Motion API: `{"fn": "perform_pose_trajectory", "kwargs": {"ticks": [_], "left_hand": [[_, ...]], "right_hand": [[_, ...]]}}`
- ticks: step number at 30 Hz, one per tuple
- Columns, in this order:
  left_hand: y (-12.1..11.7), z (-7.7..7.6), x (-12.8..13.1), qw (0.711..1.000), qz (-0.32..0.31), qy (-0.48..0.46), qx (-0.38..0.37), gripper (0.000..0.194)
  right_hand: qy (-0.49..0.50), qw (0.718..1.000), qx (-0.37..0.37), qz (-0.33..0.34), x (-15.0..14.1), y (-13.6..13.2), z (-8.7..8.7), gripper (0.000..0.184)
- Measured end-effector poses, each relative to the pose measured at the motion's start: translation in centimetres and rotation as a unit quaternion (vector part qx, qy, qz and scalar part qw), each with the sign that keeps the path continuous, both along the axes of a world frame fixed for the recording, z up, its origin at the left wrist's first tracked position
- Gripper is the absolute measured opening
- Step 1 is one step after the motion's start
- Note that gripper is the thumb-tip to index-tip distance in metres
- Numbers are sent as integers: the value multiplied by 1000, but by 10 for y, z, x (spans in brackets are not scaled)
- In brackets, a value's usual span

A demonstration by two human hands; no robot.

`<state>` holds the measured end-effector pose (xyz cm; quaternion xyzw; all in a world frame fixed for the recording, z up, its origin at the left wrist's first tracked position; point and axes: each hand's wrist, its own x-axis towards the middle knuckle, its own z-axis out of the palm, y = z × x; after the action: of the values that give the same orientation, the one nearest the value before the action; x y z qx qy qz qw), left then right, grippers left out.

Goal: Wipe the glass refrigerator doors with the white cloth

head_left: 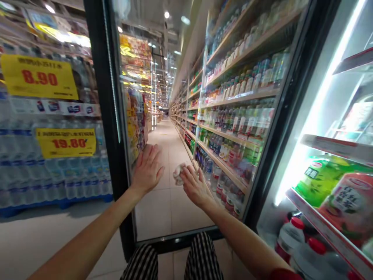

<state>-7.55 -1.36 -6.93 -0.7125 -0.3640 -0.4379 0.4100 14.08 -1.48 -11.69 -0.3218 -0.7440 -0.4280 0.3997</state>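
- Cloth (178,174), whitish and crumpled, is lying bunched at the fingertips of the right hand (192,184), in front of the glass pane (154,214); blur is hiding whether it is damp.
- Right fingers are curling over the wad and grasping it; loose folds are showing to the left of them.
- Left hand (148,167) is holding nothing; its fingers are lying straight and spread, facing the pane; whether the palm is touching, I cannot tell.
- Wad is probably feeling light, soft and limp, sliding easily over smooth glass; its middle is likely offering the best hold, with the edges tucked in.
- Pane is looking stiff, slick and breakable; its black door frame (106,116) is seemingly offering a surer hold than the glass.
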Motion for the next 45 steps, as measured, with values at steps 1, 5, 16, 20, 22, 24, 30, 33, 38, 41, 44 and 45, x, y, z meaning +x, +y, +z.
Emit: {"fn": "perform_pose_trajectory", "kwargs": {"ticks": [1, 5, 16, 20, 22, 24, 30, 33, 38, 41, 44, 45], "left_hand": [[4, -3, -1, 1000, 0, 0, 4, 66], [12, -10, -3, 999, 12, 2, 33, 68], [10, -12, -2, 1000, 18, -2, 3, 67], [12, -15, 2, 999, 21, -16, 18, 70], [13, -15, 3, 999, 18, -20, 23, 70], [14, -15, 3, 999, 15, -19, 26, 70], [12, -15, 3, 999, 29, -14, 29, 70], [11, -15, 6, 999, 30, -16, 28, 70], [12, -16, 7, 999, 30, -29, 24, 70], [12, -16, 5, 999, 21, -31, 10, 69], [11, -17, 5, 999, 28, -24, 3, 70], [11, -17, 5, 999, 33, -23, 4, 70]], "right_hand": [[8, 1000, 0, -1, -1, -1, 1, 35], [138, 990, 5, -24, -16, 7, 54, 45], [189, 978, 69, -50, 65, 24, -9, 53], [395, 911, 50, -109, 84, 33, 5, 54], [331, 940, 27, -72, 52, 29, 10, 54], [229, 973, 10, -27, 13, 22, 6, 50], [171, 985, 31, -13, 29, 20, -24, 41], [355, 928, 55, -96, 79, 30, -19, 46], [319, 945, 13, -74, 47, 21, -12, 46], [194, 981, 0, -21, 19, 13, -20, 39], [241, 969, 8, -44, 44, 19, -24, 40], [297, 953, 10, -63, 59, 23, -23, 42]]}}
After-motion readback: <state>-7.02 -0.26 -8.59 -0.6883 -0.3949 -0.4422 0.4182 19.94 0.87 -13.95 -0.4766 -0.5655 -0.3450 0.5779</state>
